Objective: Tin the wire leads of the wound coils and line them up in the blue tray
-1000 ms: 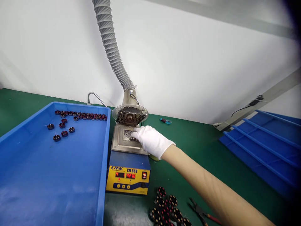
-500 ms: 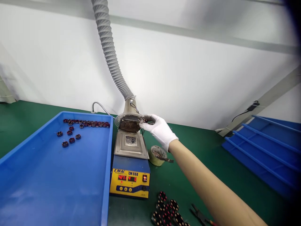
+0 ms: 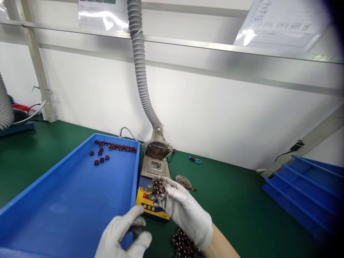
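Observation:
My right hand [image 3: 185, 209], in a white glove with darkened fingertips, holds a small round black coil part [image 3: 158, 186] with copper-coloured dots round its ring. It is held up in front of a solder pot [image 3: 143, 173] with a yellow front panel, which it partly covers. My left hand [image 3: 119, 233], gloved too, is at the bottom near the blue tray's edge, its fingers apart and nothing visible between them. Below my right wrist lies a pile of similar coils [image 3: 182, 243], partly hidden by the hand.
The large blue tray [image 3: 80, 200] on the left carries several coils [image 3: 120, 147] along its far end. A grey exhaust hose [image 3: 142, 75] comes down behind the pot. A round tin [image 3: 184, 182], blue-handled cutters [image 3: 195, 160] and stacked blue trays [image 3: 301, 193] are to the right.
My right hand has drawn back from beside the exhaust hood toward me, still with a coil. My left hand has come into view at the bottom. The view has tilted up and shifted left.

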Motion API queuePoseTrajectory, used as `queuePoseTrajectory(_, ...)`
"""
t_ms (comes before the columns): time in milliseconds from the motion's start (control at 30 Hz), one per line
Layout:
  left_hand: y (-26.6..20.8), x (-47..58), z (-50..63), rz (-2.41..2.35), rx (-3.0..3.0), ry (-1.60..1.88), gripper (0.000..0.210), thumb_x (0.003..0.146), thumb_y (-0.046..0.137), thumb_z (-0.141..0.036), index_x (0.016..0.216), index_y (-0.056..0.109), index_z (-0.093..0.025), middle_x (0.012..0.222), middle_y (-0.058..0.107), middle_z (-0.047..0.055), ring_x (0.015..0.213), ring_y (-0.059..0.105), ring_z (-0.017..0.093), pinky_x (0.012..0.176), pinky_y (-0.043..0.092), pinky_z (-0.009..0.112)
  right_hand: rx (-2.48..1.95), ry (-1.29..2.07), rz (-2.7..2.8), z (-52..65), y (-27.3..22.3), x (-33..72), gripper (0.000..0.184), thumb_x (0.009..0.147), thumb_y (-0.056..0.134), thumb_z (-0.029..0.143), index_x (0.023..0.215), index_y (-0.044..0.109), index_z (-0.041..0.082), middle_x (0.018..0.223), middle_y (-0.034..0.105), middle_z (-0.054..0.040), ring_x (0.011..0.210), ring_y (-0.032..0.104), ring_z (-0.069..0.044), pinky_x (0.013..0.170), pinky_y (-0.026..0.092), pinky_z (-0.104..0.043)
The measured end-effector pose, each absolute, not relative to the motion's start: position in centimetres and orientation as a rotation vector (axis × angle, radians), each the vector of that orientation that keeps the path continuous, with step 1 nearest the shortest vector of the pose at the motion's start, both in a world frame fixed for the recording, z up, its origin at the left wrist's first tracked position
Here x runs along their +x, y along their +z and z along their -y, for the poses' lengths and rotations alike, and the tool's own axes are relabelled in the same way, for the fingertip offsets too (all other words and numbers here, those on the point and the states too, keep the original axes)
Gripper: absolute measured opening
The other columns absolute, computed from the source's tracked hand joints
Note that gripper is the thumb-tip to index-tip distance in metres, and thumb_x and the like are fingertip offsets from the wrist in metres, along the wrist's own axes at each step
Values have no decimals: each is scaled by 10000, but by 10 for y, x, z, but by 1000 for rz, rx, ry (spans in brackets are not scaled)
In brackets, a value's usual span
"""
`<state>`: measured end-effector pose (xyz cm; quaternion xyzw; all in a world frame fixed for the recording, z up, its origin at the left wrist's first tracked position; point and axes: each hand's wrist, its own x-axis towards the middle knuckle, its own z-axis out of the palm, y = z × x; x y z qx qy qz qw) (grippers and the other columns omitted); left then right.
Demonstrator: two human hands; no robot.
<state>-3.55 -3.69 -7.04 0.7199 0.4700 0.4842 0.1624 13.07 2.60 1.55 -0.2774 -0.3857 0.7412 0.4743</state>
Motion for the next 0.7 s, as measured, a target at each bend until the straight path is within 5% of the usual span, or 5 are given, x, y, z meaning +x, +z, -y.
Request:
queuePoseTrajectory(233,-27,-38,46,-1513,2387,1267,321,857,444,-210,1172,460,-268,822,668,25,678,596,179,634,479,317,-612,1832,825,10,-14,99,264,641,704,297,884,623,233,865,674,-36,827,614,-199,735,485,-333)
queuePoseTrajectory(433,-25,-51,38,-1879,2324,577,120,821,477,-180,776,576,-231,735,671,-2,684,607,201,629,422,329,-727,1748,858,11,-67,66,322,675,680,370,953,601,228,986,660,-58,923,614,-226,820,495,-374)
queuePoseTrajectory(700,-62,-124,-51,-2080,2113,-21,189,838,538,-325,854,614,-153,848,657,24,781,622,163,747,483,379,-1097,511,1957,39,-139,50,575,637,668,340,1187,530,244,1215,570,-93,1143,482,-367,1003,347,-539)
